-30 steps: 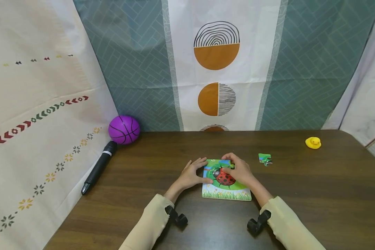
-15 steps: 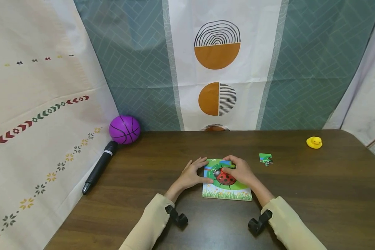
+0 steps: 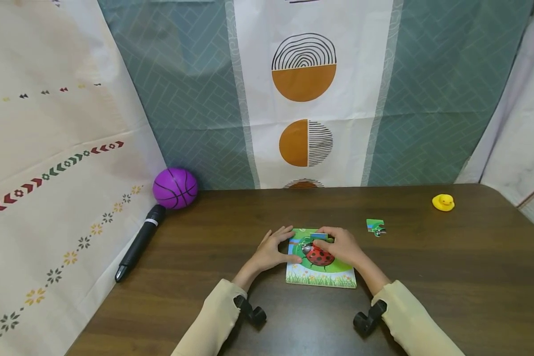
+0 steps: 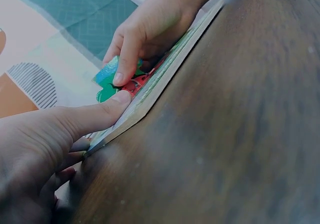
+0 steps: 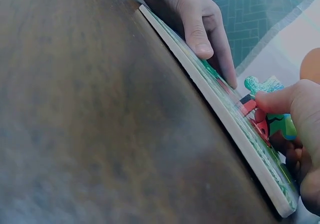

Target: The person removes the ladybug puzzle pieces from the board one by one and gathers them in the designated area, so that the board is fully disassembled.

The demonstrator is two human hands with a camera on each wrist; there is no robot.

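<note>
a puzzle piece (image 4: 106, 76), apparently being fitted, is pinched by the right hand (image 3: 344, 247) over the ladybird board's (image 3: 321, 280) twelve o'clock; the left hand (image 3: 269, 251), fingers wide, steadies the nine-o'clock edge. the next move likely calls for levelling and aligning it. a second piece (image 3: 375, 225) lies at two o'clock. since half a second ago, the pinched piece looks tilted steeper.

Two hands (image 3: 270, 253) (image 3: 343, 245), two loose pieces (image 3: 376, 227) (image 3: 319, 236), one board (image 3: 321, 280), ball (image 3: 175, 188), duck (image 3: 443, 202).
</note>
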